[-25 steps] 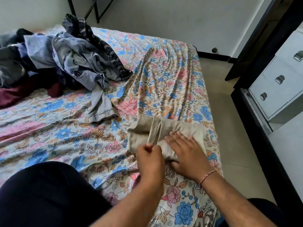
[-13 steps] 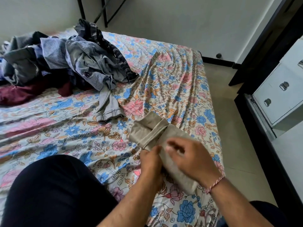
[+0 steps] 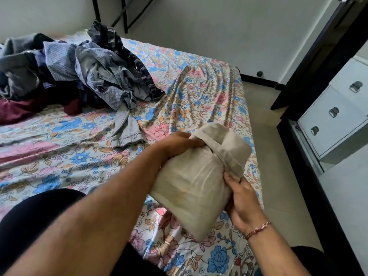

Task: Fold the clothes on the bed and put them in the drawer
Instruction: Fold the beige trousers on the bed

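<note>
A folded beige garment (image 3: 197, 182) hangs in the air above the bed's near right corner. My left hand (image 3: 177, 144) grips its far upper edge, fingers curled over the fold. My right hand (image 3: 242, 202) holds its near right side from below, thumb on the cloth. A heap of unfolded clothes (image 3: 75, 74) in grey, blue, dark check and maroon lies at the far left of the bed (image 3: 59, 156), which has a floral sheet. A white chest of drawers (image 3: 336, 118) with metal handles stands at the right, its drawers shut.
A grey trouser leg (image 3: 127, 130) trails from the heap toward the middle of the bed. My dark-clothed knee (image 3: 33, 220) is at the lower left. A strip of pale floor (image 3: 272, 156) runs between bed and drawers. A black frame (image 3: 318, 56) stands by the chest.
The beige garment lay flat on the sheet under my hands; both hands have since lifted it off the bed and turned it, now holding it up as a folded bundle.
</note>
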{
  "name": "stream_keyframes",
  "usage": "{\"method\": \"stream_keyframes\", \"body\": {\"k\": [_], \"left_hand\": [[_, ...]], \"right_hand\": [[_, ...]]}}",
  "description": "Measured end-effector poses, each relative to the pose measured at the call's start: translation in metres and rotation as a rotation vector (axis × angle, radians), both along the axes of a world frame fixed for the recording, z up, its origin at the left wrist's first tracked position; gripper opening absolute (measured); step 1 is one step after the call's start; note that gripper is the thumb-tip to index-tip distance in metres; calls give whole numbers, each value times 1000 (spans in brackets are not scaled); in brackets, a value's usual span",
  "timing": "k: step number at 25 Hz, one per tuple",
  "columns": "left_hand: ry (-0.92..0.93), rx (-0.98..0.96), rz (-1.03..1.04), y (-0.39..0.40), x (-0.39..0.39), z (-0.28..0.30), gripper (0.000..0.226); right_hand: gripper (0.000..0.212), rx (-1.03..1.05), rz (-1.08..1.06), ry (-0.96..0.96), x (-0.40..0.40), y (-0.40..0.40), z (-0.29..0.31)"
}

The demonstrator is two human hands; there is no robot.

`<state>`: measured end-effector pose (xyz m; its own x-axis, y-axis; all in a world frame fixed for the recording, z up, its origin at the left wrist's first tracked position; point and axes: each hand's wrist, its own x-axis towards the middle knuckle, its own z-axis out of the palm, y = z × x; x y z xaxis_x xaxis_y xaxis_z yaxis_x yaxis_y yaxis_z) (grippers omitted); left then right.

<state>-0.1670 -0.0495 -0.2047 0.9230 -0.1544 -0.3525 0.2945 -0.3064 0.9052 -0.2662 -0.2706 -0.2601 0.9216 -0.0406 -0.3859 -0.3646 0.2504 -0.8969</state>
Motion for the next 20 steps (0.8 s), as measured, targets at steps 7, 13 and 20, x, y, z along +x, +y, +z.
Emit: {"method": "stream_keyframes", "body": {"k": [7, 13, 20], "left_hand": [[-439, 879, -126, -21, -27, -58, 65], [-423, 886, -208, -32, -59, -110, 69], [-430, 825, -123, 4, -56, -94, 69]], "right_hand": [[40, -1182, -80, -553, -11, -13, -10], [64, -1552, 642, -584, 61, 7, -62], [58, -1289, 460, -506, 58, -3, -60]]}}
